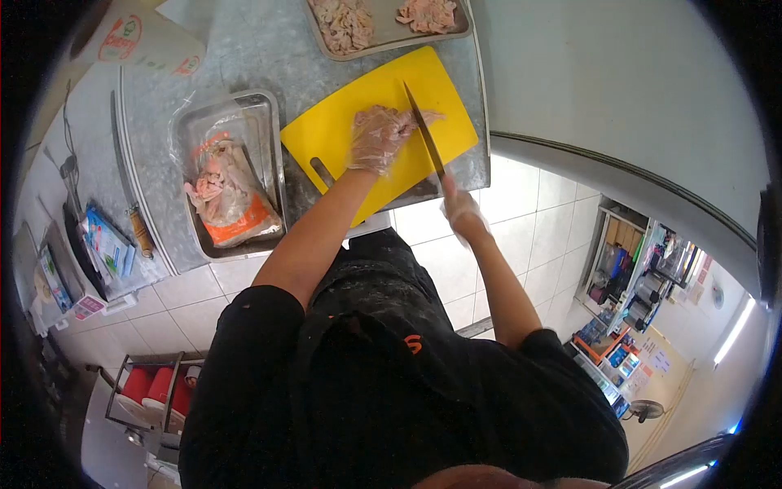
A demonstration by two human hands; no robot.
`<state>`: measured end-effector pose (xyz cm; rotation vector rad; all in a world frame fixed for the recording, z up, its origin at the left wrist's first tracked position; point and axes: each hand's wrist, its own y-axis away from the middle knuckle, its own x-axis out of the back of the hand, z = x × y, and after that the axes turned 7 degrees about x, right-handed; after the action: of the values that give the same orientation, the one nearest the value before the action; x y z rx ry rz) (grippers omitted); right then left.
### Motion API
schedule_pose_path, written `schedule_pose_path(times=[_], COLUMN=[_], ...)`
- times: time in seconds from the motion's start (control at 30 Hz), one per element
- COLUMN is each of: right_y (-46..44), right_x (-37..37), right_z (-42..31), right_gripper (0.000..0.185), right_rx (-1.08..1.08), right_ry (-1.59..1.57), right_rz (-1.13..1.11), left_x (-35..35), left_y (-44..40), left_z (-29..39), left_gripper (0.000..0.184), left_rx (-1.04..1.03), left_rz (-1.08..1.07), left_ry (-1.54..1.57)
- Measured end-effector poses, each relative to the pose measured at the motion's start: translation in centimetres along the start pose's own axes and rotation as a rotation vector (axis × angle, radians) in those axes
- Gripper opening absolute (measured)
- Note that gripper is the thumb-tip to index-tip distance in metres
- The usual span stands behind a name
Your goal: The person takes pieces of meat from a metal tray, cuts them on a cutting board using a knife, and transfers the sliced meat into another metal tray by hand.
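Note:
On a yellow cutting board point(326, 122), my left hand point(378, 138), in a clear plastic glove, presses a pale pink piece of meat point(428, 119) with its fingers closed. My right hand point(464, 213), also gloved, grips the handle of a long knife point(423, 126). The blade lies across the meat, just right of my left fingers. Left of the board, a metal tray point(277, 167) holds an open plastic bag point(239, 204) with raw meat in it. Beyond the board, another metal tray point(387, 41) carries two piles of cut meat.
The metal table point(301, 49) ends at its right edge beside the board. A white bag with red print point(134, 41) stands at the back left. Farther left lies a tool with a wooden handle point(140, 232). Red containers point(159, 383) sit on a rack at the lower left.

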<state>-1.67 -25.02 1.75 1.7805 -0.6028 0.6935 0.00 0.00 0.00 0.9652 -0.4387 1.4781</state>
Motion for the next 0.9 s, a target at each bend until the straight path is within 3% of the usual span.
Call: schedule_pose_path(times=[0.03,0.1,0.17,0.3,0.37,0.47,0.6,0.67,0.77,0.83,0.9], right_y=[2.2,2.2,3.5,0.2,-0.7,-2.1,-2.0,-0.3,2.3,0.5,-1.5], right_x=[0.7,1.3,3.0,3.0,4.2,3.2,1.5,-1.3,0.3,1.3,-1.2], right_z=[0.3,-2.2,-2.3,-5.2,-8.3,-8.7,-7.2,-3.8,-4.0,-5.2,-1.5], right_gripper=[0.083,0.084,0.087,0.087,0.085,0.083,0.085,0.089,0.093,0.085,0.072], right_rx=[-0.196,-0.149,-0.167,-0.095,0.033,0.106,-0.009,0.005,-0.194,-0.07,0.362], right_ry=[-0.076,-0.179,-0.227,-0.186,-0.217,-0.273,-0.206,-0.081,-0.113,0.009,0.199], right_rz=[0.014,0.021,-0.037,-0.041,-0.036,0.013,-0.072,-0.002,-0.202,-0.196,0.002], left_x=[-1.3,0.1,-0.7,-0.3,-1.2,-1.0,-0.9,-0.3,-0.8,-0.7,-0.9], left_y=[0.0,-1.0,0.9,2.5,1.8,1.9,2.1,2.3,2.0,1.8,2.2], left_z=[0.1,-2.5,-2.6,-3.6,-4.0,-4.1,-3.5,-3.3,-3.5,-3.7,-3.5], left_gripper=[0.037,0.033,0.025,0.022,0.021,0.019,0.017,0.015,0.015,0.014,0.014], left_rx=[-0.023,-0.077,-0.299,-0.261,-0.177,-0.166,-0.12,-0.096,-0.099,-0.094,-0.087], left_rz=[0.044,0.15,0.511,0.493,0.35,0.373,0.408,0.388,0.454,0.412,0.367], left_ry=[0.027,-0.009,0.238,0.182,0.093,0.133,0.081,0.095,0.104,0.135,0.17])
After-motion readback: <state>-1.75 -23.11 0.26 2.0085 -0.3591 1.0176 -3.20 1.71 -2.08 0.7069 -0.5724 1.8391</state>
